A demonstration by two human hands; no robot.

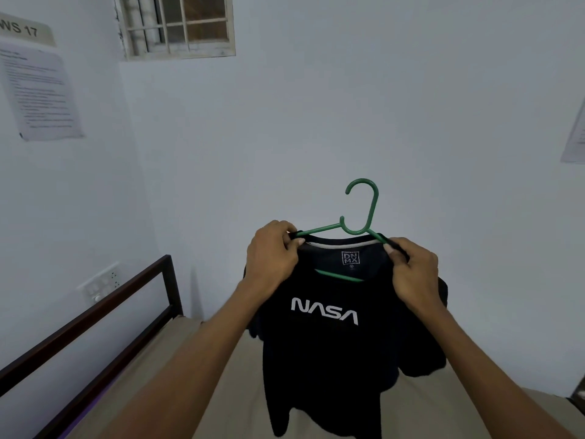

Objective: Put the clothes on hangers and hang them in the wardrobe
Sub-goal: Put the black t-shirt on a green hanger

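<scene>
Fitting shirt onto hanger, held up above bed. Left hand and right hand each pinching collar fabric at a hanger shoulder. Next, probably: settle both shoulders, then carry by hook to wardrobe, not in view.

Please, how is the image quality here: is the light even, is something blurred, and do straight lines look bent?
Head view: light is soft and even; the dark navy NASA T-shirt loses fold detail in its darkness. The green plastic hanger and both hands, left hand and right hand, are fairly sharp. The printed paper sheet text is too blurred to read. The wide lens tilts the dark wooden bed rail and barred window.
</scene>
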